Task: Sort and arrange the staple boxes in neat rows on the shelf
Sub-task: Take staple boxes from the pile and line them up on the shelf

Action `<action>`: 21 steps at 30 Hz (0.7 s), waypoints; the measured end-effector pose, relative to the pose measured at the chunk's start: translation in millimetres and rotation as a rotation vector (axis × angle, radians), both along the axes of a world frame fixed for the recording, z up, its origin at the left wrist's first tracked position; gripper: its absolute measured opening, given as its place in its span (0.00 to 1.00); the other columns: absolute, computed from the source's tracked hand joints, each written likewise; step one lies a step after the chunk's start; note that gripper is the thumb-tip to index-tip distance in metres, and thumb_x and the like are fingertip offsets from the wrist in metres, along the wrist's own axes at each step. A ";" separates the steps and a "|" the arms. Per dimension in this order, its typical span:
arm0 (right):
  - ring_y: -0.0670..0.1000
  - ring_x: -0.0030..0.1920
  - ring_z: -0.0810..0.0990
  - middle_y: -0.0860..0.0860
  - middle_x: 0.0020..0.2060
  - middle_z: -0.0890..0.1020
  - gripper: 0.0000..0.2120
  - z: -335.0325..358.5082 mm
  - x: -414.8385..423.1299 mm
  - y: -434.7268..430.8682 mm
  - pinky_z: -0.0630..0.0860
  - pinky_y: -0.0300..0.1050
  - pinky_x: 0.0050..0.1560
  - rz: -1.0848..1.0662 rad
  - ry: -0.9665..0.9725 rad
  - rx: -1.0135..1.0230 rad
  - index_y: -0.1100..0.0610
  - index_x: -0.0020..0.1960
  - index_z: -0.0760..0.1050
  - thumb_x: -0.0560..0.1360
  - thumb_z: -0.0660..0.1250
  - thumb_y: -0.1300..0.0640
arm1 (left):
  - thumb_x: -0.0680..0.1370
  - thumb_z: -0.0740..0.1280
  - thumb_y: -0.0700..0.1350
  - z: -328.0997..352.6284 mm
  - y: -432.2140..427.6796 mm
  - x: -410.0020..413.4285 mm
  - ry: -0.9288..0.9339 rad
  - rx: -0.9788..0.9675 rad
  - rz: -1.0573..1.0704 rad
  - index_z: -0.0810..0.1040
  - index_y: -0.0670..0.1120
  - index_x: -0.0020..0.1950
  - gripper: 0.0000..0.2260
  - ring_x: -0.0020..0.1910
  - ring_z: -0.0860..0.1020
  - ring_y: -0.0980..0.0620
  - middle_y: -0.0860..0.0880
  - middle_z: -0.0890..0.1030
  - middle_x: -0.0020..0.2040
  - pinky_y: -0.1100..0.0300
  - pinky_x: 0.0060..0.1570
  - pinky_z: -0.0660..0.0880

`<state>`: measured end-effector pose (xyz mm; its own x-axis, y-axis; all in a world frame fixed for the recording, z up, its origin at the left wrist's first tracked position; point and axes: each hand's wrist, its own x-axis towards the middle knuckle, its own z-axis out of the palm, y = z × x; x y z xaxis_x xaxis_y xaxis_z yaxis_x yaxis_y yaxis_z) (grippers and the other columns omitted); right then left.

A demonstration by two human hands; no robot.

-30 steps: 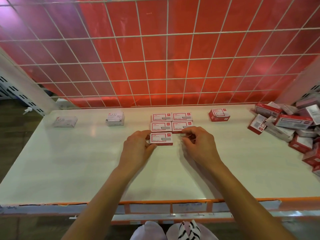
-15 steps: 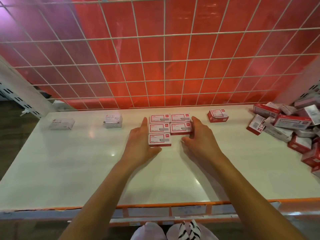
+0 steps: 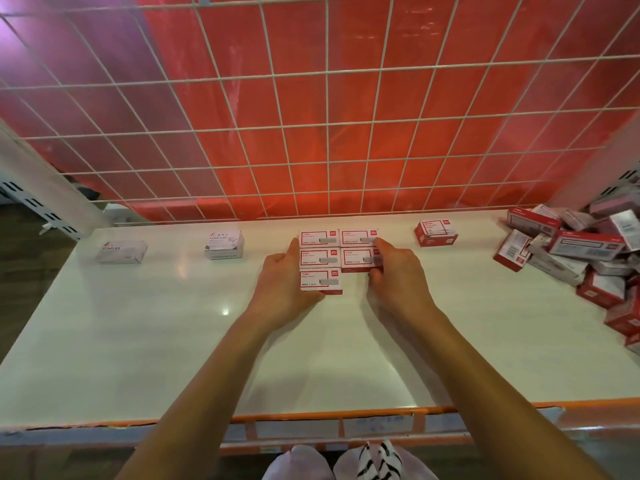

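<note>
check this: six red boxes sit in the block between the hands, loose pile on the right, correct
Five, not six: the head view shows three red boxes left, two right, between left hand and right hand. The loose pile is on the right.

1 head view, steeply downward, near shelf point(image 3: 138, 341)
</note>
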<state>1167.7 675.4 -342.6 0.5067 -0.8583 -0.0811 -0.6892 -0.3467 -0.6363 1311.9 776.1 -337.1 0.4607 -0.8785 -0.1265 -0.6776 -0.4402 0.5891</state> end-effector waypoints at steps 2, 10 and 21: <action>0.53 0.61 0.77 0.52 0.63 0.77 0.20 1.4 0.1 0.8 0.71 0.47 0.63 -0.006 -0.001 -0.004 0.54 0.69 0.69 0.78 0.64 0.57 | 0.69 0.75 0.54 -2.4 -0.4 -0.2 -0.005 -0.001 0.001 0.62 0.55 0.70 0.34 0.61 0.72 0.49 0.52 0.76 0.63 0.54 0.57 0.74; 0.54 0.60 0.78 0.52 0.63 0.77 0.22 2.6 -1.7 -0.4 0.72 0.48 0.62 -0.003 0.005 0.000 0.54 0.70 0.69 0.77 0.66 0.56 | 0.70 0.74 0.55 -7.7 -0.7 -1.3 -0.030 0.010 0.009 0.60 0.57 0.71 0.34 0.62 0.72 0.46 0.52 0.76 0.64 0.50 0.58 0.75; 0.53 0.59 0.78 0.51 0.61 0.79 0.19 -2.3 -1.9 -2.0 0.73 0.46 0.61 0.013 -0.061 -0.011 0.53 0.67 0.72 0.77 0.65 0.57 | 0.69 0.74 0.54 -5.6 -0.3 -5.1 -0.019 -0.016 0.019 0.62 0.57 0.69 0.32 0.58 0.76 0.47 0.52 0.78 0.63 0.50 0.55 0.78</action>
<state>1165.8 673.4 -344.9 0.5215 -0.8523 -0.0409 -0.6449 -0.3623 -0.6730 1306.8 775.8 -342.6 0.4795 -0.8714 -0.1035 -0.6802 -0.4437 0.5835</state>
